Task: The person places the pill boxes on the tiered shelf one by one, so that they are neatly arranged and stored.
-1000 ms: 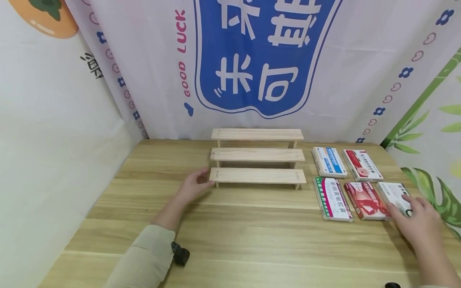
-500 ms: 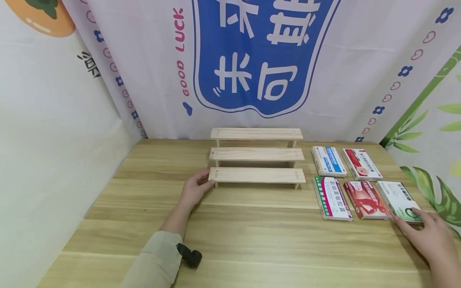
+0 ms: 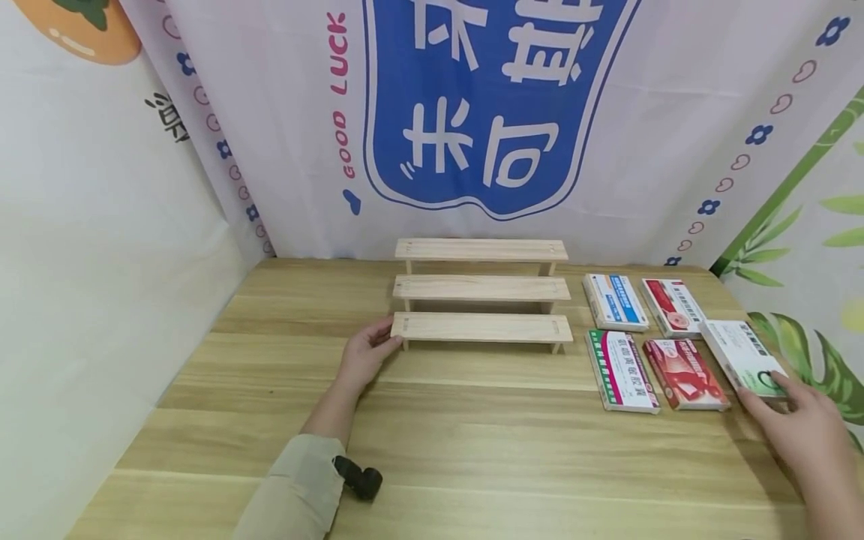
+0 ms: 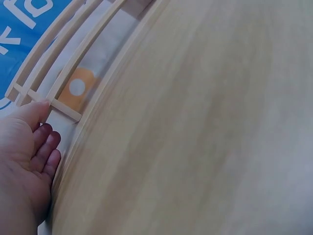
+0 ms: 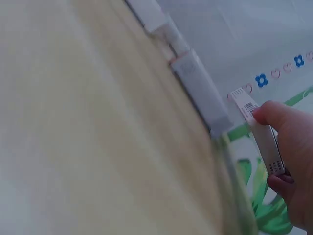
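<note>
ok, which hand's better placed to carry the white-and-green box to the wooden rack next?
Right, I'd say. The right hand grips the white-and-green box; the left hand holds the left end of the wooden rack, on the side away from the box.

I have a wooden-looking table [image 3: 472, 450] in front of me, light brown with long pale and dark stripes. Along its far edge hangs a big white cloth [image 3: 290, 112] with some soft creases. It has a large blue shape [image 3: 482, 97] with fat white letters lying sideways, and pink words [image 3: 341, 88] saying GOOD LUCK. Little blue flowers [image 3: 224, 148] and pink hearts [image 3: 740, 162] run down in lines toward both far corners. Past the left edge, I see a white wall [image 3: 101, 262] with an orange fruit [image 3: 81, 26] up high. Past the right edge are a green stalk [image 3: 776, 201] and green leaves [image 3: 847, 238] on white. The light is soft.
</note>
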### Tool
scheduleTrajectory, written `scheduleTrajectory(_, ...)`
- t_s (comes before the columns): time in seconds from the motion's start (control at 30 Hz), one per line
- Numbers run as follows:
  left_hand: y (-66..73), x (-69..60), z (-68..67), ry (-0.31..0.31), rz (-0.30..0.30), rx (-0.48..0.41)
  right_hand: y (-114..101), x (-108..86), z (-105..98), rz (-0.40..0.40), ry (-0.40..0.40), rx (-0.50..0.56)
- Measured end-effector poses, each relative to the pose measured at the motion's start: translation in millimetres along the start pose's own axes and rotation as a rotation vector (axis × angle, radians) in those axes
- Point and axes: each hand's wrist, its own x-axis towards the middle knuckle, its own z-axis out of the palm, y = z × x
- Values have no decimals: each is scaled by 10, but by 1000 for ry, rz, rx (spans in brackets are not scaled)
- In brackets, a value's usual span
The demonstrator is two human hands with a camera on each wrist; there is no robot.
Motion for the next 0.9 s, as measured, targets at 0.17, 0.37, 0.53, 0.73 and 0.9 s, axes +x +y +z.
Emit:
scheduleTrajectory(0.17,-16,3,-7,-1,5,3,-326,73,-104,-133,-19,63)
scheduleTrajectory(0.37,-31,1,5,2,22,10,-882,158,-122,-277,-64,108)
scheduleTrajectory(0.53,-42,-8,6,13,29,23,-1380,180,-40,-371,-130,141)
scheduleTrajectory(0.73,-35,-3,5,17,36,20,-1917,192,117,-506,-152,160)
scheduleTrajectory(0.9,-26,13,11,21,34,19,-2268,203,251,-541,-187,202)
